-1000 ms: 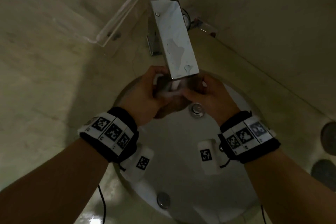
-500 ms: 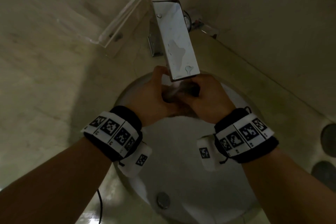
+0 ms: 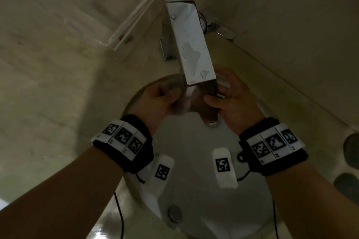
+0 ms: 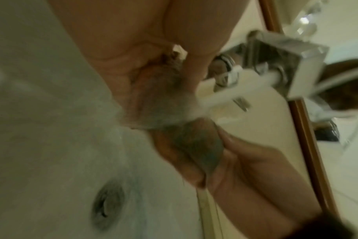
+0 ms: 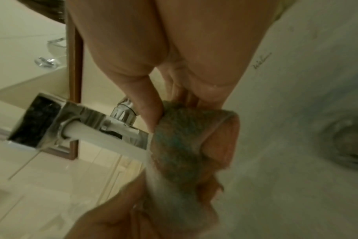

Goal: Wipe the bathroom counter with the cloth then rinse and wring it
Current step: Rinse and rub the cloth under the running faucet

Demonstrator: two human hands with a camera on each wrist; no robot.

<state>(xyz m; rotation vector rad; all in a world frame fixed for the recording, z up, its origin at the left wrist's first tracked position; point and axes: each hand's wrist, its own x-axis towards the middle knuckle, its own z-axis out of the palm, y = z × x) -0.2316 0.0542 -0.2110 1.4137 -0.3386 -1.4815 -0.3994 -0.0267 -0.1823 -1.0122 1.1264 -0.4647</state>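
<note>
A wet cloth (image 3: 202, 103), brownish with a blue-green patch, is stretched between both hands over the white basin (image 3: 194, 161). Water runs from the chrome faucet (image 3: 191, 44) onto the cloth (image 5: 178, 145), as the right wrist view shows. My left hand (image 3: 161, 99) grips the cloth's left end with curled fingers. My right hand (image 3: 225, 95) pinches the right end between thumb and fingers. In the left wrist view the cloth (image 4: 196, 145) hangs between my left palm above and the right hand's fingers (image 4: 251, 158) below. The faucet spout hides part of the cloth from the head camera.
A beige stone counter (image 3: 48, 93) surrounds the basin. A clear acrylic tray (image 3: 134, 23) sits at the back left. The drain plug (image 3: 211, 122) lies below the cloth, an overflow cap (image 3: 174, 213) near the front rim. Dark stones (image 3: 347, 184) lie at the right edge.
My hands were pressed together around the bunched cloth under the spout. They have moved apart sideways, and the cloth now stretches between them in the water stream.
</note>
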